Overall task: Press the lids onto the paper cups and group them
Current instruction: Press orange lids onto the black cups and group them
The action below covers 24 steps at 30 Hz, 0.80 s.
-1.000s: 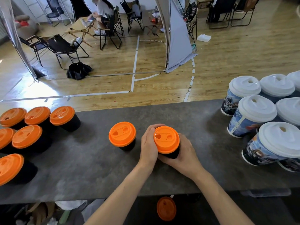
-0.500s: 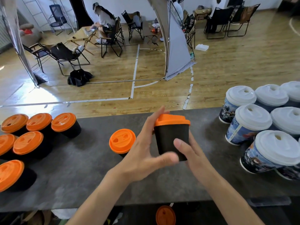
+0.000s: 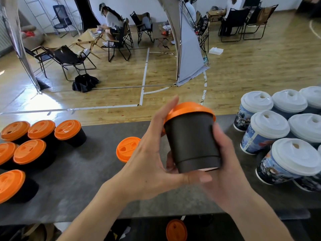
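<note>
Black cup (image 3: 192,143) with orange lid (image 3: 189,109) held above tabletop (image 3: 90,180); left hand (image 3: 149,164) fingers and right hand (image 3: 225,171) fingers wrapped around it.

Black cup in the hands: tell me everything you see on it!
The black cup is matte, paper-looking, narrowing to a ringed base, with an orange lid on top. It is held above the table, tilted. The left hand grips its lid rim and side; the right hand holds its lower side.
</note>
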Each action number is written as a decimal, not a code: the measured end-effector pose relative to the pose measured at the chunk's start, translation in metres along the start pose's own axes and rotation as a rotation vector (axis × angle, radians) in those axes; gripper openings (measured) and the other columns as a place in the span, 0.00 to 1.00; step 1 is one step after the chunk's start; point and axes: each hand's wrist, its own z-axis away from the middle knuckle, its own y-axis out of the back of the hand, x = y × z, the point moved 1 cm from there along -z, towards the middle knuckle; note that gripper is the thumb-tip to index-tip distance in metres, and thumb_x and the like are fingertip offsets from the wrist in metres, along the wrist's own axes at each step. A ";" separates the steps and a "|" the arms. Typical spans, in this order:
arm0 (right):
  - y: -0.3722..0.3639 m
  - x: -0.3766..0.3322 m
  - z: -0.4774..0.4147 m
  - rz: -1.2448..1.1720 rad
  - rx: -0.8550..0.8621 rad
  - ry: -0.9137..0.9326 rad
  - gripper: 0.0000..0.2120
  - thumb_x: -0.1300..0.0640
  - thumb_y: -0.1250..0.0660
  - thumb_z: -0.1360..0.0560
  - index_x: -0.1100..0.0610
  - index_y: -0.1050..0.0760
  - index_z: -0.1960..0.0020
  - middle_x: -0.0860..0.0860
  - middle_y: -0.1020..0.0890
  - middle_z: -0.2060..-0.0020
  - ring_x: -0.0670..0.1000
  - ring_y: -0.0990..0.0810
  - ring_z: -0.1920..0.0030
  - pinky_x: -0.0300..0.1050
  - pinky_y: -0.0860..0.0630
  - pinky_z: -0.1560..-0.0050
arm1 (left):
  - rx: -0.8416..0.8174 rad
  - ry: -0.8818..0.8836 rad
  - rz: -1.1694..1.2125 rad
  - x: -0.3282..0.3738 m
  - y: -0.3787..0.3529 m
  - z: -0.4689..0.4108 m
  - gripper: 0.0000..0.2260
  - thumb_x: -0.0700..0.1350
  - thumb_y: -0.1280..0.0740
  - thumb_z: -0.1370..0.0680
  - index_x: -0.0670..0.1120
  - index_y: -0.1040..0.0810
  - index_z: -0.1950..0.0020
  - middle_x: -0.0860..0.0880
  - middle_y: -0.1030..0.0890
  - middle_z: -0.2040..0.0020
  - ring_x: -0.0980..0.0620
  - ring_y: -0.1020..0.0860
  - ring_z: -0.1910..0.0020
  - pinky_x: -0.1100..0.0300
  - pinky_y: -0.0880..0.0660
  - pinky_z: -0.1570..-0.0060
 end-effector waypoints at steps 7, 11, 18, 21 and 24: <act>0.000 0.001 -0.005 0.060 0.078 0.044 0.39 0.30 0.30 0.27 0.56 0.25 0.26 0.57 0.20 0.31 0.55 0.23 0.28 0.58 0.31 0.25 | -0.013 -0.064 -0.339 0.014 0.012 -0.014 0.46 0.49 0.18 0.32 0.51 0.39 0.19 0.57 0.32 0.28 0.58 0.31 0.27 0.71 0.32 0.36; -0.004 -0.002 -0.004 0.156 0.114 0.061 0.40 0.28 0.25 0.33 0.50 0.23 0.28 0.53 0.18 0.33 0.53 0.20 0.32 0.54 0.26 0.29 | -0.038 -0.016 -0.271 0.013 0.011 -0.015 0.51 0.53 0.18 0.32 0.55 0.46 0.18 0.61 0.33 0.26 0.58 0.33 0.25 0.68 0.29 0.35; -0.011 -0.010 0.007 -0.056 0.046 -0.019 0.31 0.34 0.36 0.21 0.56 0.20 0.31 0.59 0.20 0.32 0.57 0.21 0.31 0.49 0.21 0.37 | -0.031 -0.079 -0.342 0.026 0.016 -0.017 0.46 0.51 0.16 0.32 0.50 0.38 0.20 0.56 0.29 0.31 0.57 0.29 0.30 0.70 0.32 0.36; -0.010 -0.011 0.009 0.072 0.091 0.080 0.23 0.42 0.30 0.21 0.52 0.20 0.31 0.50 0.17 0.34 0.50 0.19 0.33 0.46 0.22 0.34 | -0.077 -0.085 -0.314 0.030 0.017 -0.019 0.50 0.53 0.17 0.32 0.53 0.44 0.17 0.56 0.31 0.29 0.55 0.30 0.28 0.66 0.30 0.36; -0.024 -0.018 0.007 -0.158 -0.082 0.003 0.29 0.43 0.29 0.21 0.63 0.22 0.30 0.59 0.16 0.38 0.55 0.18 0.37 0.49 0.24 0.32 | -0.019 0.033 -0.048 0.033 0.011 -0.015 0.50 0.52 0.16 0.35 0.61 0.43 0.20 0.56 0.27 0.33 0.54 0.23 0.38 0.65 0.23 0.54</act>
